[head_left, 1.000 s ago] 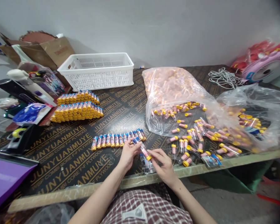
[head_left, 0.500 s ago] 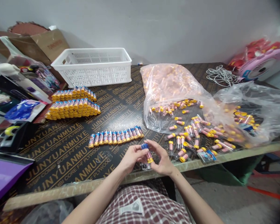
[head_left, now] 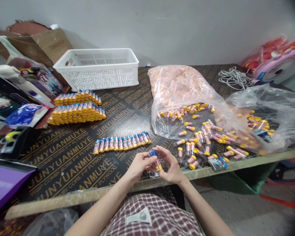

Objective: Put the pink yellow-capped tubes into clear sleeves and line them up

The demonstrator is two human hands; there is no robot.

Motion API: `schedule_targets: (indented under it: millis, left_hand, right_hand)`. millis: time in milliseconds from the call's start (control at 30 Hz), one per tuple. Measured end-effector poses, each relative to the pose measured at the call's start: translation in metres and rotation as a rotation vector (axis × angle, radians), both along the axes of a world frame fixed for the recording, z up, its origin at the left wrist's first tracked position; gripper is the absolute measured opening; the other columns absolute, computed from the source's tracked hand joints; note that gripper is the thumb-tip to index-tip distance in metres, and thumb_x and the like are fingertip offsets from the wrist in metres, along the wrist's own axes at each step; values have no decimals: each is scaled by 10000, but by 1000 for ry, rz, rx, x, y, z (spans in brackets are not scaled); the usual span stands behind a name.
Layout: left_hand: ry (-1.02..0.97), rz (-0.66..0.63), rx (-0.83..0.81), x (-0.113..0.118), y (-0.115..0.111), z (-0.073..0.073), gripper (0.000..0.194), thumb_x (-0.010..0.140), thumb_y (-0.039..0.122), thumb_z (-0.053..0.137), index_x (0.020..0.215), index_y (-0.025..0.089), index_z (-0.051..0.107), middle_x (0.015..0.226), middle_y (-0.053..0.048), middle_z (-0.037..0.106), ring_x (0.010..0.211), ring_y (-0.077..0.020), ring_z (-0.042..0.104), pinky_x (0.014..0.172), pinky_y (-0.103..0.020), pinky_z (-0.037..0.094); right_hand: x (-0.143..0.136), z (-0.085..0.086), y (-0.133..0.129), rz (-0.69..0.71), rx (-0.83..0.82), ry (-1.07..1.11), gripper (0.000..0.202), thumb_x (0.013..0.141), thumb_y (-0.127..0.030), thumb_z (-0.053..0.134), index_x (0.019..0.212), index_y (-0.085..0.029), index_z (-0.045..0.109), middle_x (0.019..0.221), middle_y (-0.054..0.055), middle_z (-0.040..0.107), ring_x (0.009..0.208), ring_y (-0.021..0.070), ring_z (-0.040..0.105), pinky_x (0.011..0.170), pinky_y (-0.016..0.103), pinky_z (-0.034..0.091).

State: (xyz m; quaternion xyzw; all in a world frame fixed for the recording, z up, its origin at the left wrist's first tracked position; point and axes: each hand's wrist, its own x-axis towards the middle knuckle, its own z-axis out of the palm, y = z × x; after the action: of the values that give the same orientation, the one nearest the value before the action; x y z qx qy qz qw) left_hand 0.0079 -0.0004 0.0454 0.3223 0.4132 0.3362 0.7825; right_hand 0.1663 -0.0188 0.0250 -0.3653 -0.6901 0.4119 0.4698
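Near the table's front edge, a small tube [head_left: 158, 162] with a blue band at the top and a yellow cap at the bottom is held between both hands. My left hand [head_left: 140, 166] pinches it from the left, thumb across its front. From the right, my right hand [head_left: 171, 167] curls its fingers and thumb around the tube's two ends. Just beyond lies a slanting row of labelled tubes [head_left: 123, 143], blue ends away and yellow caps toward me. Loose tubes with pink contents [head_left: 188, 148] are scattered right of my hands, beside a small stack of printed labels [head_left: 218, 163].
A large plastic bag [head_left: 182, 82] of tubes spills open at centre right, with another clear bag [head_left: 280, 108] beside it. Stacked tubes [head_left: 76, 113] sit left, before a white basket [head_left: 98, 77]. A pink fan [head_left: 277, 67] and white cable [head_left: 236, 78] are far right.
Both hands keep nearly the same hold on the tube, which has barely shifted. The view has moved very slightly; nothing on the table has visibly changed place.
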Motion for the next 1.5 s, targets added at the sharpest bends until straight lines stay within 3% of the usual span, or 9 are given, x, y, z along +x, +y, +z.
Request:
schedule_targets:
  millis: [167,300,433,600,800,933,1000,1300,1500]
  left_hand:
    - [4,13,3,-1,2,-1,379,613,426,748,782,100,655,683,-44,644,554,-111,564,548,-239,465]
    - [154,75,151,-12,31,-10,351,644,426,717,761,100,665,703,-58,658,606,-124,582,577,-227,455]
    - [585,209,352,-27,80,-29,352,615,398,732,819,127,639,558,5,596,499,-119,525,491,-215,386]
    - [1123,139,595,-30,110,-34,497,649,404,715,1057,163,563,575,20,570,627,-186,586,587,-247,382]
    - [1321,99,775,-22,73,-22,366,815,504,509,980,190,597,671,-26,614,666,-185,589,626,-260,359]
    - [1248,-218,822,-14,35,-34,239,742,440,633,754,201,637,738,-24,626,687,-171,579,611,-251,344]
    - [1246,-276,787,-11,23,-44,184,703,372,687,744,200,637,778,-21,627,699,-165,575,604,-245,340]
    - [1188,-188,672,-12,12,-52,97,781,251,608,871,221,627,783,-13,671,733,-160,598,668,-242,368]
    - [1099,-53,767,-13,5,-48,80,729,220,623,671,197,574,713,-13,607,683,-156,550,623,-246,354]
  right_hand:
    - [0,2,1,24,-20,-9,781,649,-63,530,1367,-251,288,1325,92,457,1181,232,498,974,385,452]
    - [17,1,17,-59,-1,-187,814,707,-184,611,1407,-256,200,1419,95,336,1231,243,441,1023,426,388]
    - [52,-16,44,-430,120,-623,575,771,-185,516,1328,-228,384,1377,99,382,1275,269,354,1030,474,319]
    - [79,-36,59,-471,169,-1061,378,734,-153,500,1099,-161,599,1151,131,578,1085,296,471,872,438,354]
    - [79,-42,56,-403,188,-1075,350,720,-65,458,1003,-182,629,956,77,650,991,251,492,838,397,305]
    - [80,-41,60,-384,210,-1032,317,747,-49,446,961,-183,639,912,76,657,954,245,504,823,397,307]
    - [79,-38,61,-385,220,-989,289,785,-80,455,984,-191,634,923,69,662,943,241,515,819,395,325]
    - [51,-20,34,-514,98,-528,333,896,-291,463,1214,-200,508,1033,74,619,912,184,584,796,323,482]
    - [33,-7,15,-470,-67,-228,232,863,-312,520,1046,-214,624,994,71,614,840,176,611,688,299,523]
